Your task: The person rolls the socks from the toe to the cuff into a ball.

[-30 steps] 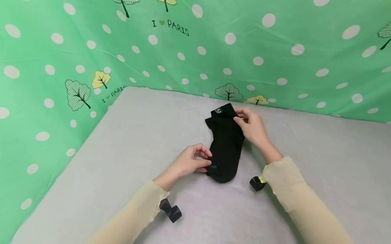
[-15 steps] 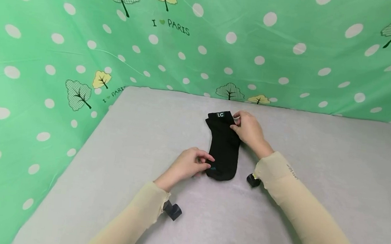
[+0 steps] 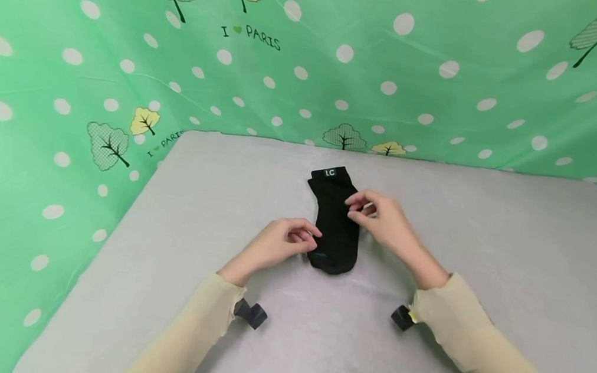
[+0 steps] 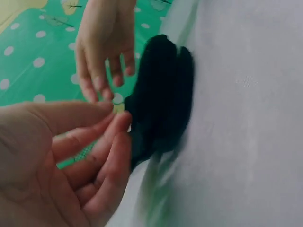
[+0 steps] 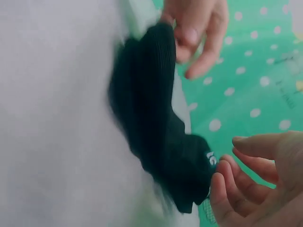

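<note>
Black sock [image 3: 334, 222] between both hands

Both arms wear long, close-fitting sleeves of thin, pale cream fabric: the left sleeve [image 3: 195, 331] and the right sleeve [image 3: 481, 350] each end in a slightly gathered cuff at the wrist, leaving the left hand [image 3: 274, 246] and right hand [image 3: 386, 221] bare, with no rings or gloves. A small black cylindrical camera unit [image 3: 250, 314] sits under the left wrist. A matching black unit [image 3: 403, 318] under the right wrist carries a small yellow mark beside the cuff.
</note>
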Motion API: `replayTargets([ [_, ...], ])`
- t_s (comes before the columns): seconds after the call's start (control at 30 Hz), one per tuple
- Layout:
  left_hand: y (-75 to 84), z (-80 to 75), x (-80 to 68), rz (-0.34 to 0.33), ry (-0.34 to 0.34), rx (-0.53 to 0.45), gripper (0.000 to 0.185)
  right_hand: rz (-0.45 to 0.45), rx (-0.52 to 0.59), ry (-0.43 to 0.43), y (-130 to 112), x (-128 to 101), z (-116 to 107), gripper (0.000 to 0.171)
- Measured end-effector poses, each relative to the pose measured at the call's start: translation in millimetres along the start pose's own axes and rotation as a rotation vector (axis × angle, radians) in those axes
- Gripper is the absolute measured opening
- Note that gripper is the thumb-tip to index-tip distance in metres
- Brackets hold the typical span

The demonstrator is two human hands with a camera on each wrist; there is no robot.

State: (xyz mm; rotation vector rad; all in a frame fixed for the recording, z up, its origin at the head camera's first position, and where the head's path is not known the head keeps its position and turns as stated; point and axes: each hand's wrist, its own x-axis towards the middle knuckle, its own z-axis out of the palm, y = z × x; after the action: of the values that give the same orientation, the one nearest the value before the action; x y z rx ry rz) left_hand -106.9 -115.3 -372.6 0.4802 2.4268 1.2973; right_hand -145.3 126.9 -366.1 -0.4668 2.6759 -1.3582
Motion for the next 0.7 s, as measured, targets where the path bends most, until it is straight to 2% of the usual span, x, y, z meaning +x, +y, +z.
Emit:
replayTargets([
  [0.1,-3.2,-2.2,1.1,0.073,-0.048,-0.052,0.022,-0.038,0.013,-0.040,-3.9,-17.2,4.0,0.016],
  [0.2,-7.9,-2.0,2.9,0.121,-0.119,-0.119,0.023,-0.021,0.044,-0.074,-5.2,-32.9,8.4,0.014],
  [0.33,-15.9,-1.0,3.0,0.127,-0.185,-0.173,0.024,0.040,0.121,-0.121,-3.8,-48.1,14.1,0.015],
  [0.47,-22.7,-1.1,3.6,0.127,-0.213,-0.167,0.027,0.048,0.143,-0.159,0.9,-56.6,17.1,0.016],
  [0.7,-23.4,-2.7,8.0,0.037,-0.255,-0.132,0.035,-0.041,-0.052,-0.160,8.5,-66.9,19.6,0.020],
])
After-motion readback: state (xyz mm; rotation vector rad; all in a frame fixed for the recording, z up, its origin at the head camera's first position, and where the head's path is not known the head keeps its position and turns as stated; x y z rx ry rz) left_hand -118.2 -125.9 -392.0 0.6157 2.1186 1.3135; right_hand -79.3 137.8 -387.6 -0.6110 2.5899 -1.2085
